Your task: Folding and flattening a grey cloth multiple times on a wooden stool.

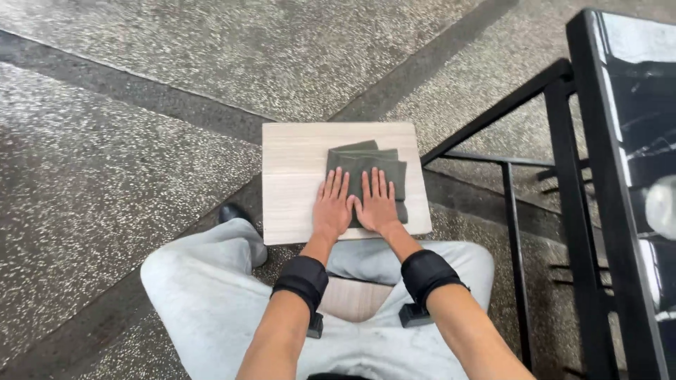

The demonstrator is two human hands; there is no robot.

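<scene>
A dark grey-green folded cloth (366, 160) lies on the right half of a small light wooden table (296, 176). My left hand (332, 204) rests flat, fingers spread, on the cloth's left edge and the tabletop. My right hand (378, 203) lies flat on the cloth beside it, thumbs nearly touching. Both palms press down and neither hand holds anything. Black bands wrap both wrists.
I sit with my knees in light grey trousers (204, 295) under the near table edge. A black metal frame (556, 183) with a glossy black top (634, 105) stands to the right. Speckled stone floor (120, 162) surrounds the table.
</scene>
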